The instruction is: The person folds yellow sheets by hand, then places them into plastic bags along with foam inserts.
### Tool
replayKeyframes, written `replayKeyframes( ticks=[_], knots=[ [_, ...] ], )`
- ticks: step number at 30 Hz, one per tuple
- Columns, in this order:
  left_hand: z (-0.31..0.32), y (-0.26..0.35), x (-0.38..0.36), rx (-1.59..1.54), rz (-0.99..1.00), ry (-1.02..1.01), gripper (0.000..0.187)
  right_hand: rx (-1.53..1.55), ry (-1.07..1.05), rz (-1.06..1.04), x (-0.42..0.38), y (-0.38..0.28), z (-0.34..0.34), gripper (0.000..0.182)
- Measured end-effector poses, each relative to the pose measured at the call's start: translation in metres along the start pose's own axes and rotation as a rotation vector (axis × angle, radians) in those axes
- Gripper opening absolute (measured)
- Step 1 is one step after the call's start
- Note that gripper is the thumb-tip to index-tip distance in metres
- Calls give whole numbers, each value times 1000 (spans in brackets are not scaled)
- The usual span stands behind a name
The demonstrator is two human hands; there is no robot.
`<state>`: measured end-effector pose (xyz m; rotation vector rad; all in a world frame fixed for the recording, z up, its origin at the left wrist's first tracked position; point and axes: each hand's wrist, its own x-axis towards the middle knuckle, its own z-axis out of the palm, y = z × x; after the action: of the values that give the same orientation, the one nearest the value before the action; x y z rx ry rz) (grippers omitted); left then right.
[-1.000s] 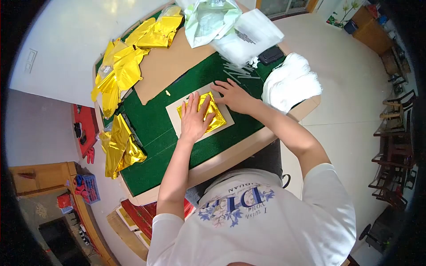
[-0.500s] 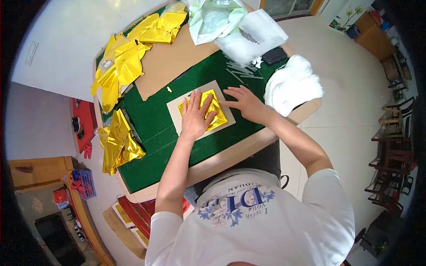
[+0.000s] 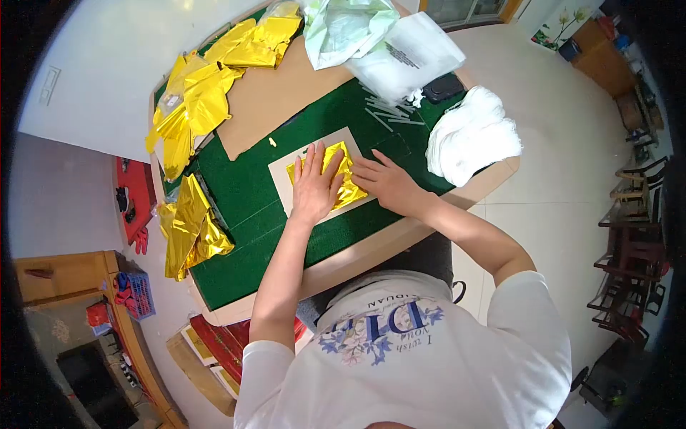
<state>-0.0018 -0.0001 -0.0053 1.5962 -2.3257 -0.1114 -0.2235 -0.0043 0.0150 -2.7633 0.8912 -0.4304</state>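
Note:
A folded, shiny gold foil piece (image 3: 345, 191) lies on a square tan board (image 3: 283, 176) on the green table top (image 3: 243, 200). My left hand (image 3: 313, 186) rests flat across the left part of the foil, fingers stretched away from me. On the foil's right edge lies my right hand (image 3: 383, 183), its fingers extended toward the left hand and the thumb side facing away from me. The part of the foil beneath both hands is hidden.
More gold foil pieces (image 3: 204, 96) line the table's far left. A brown cardboard sheet (image 3: 264, 93) lies behind. At the back are plastic bags (image 3: 407, 57), thin grey strips (image 3: 393, 113) and a black case (image 3: 442, 89). A white bundle (image 3: 474, 136) sits at right.
My right hand has moved left and slightly toward me, from beside the board onto the foil's right edge. My left hand stays in place.

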Motion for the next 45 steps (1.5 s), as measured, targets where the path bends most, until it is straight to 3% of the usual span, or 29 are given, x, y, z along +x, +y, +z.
replayKeyframes(
  ticks=[7, 9, 12, 16, 19, 21, 37, 40, 45],
  knots=[
    [-5, 5, 0, 3, 2, 5, 51, -13, 163, 108, 18, -23, 13, 49],
    [-6, 5, 1, 5, -2, 2, 52, -204, 74, 174, 20, -29, 26, 46],
    [-6, 5, 0, 8, -2, -4, 53, -259, 108, 237, 18, -36, 32, 45],
    [-6, 5, 0, 15, 5, -5, 54, -298, 68, 226, 19, -36, 21, 43],
    [-6, 5, -1, 20, 3, -7, 54, -175, -85, 289, 28, -25, 11, 42],
    [-6, 5, 0, 22, 1, -5, 54, -155, 213, 339, 35, -12, 16, 43],
    [-2, 3, -1, 83, 0, -22, 57, -381, 19, 474, 49, -5, 36, 52],
    [0, 2, -1, 105, 5, -21, 56, -282, 168, 377, 47, -11, 28, 52],
    [2, 1, -1, 121, -10, -43, 55, -284, 49, 292, 27, -35, 31, 50]
  ],
)
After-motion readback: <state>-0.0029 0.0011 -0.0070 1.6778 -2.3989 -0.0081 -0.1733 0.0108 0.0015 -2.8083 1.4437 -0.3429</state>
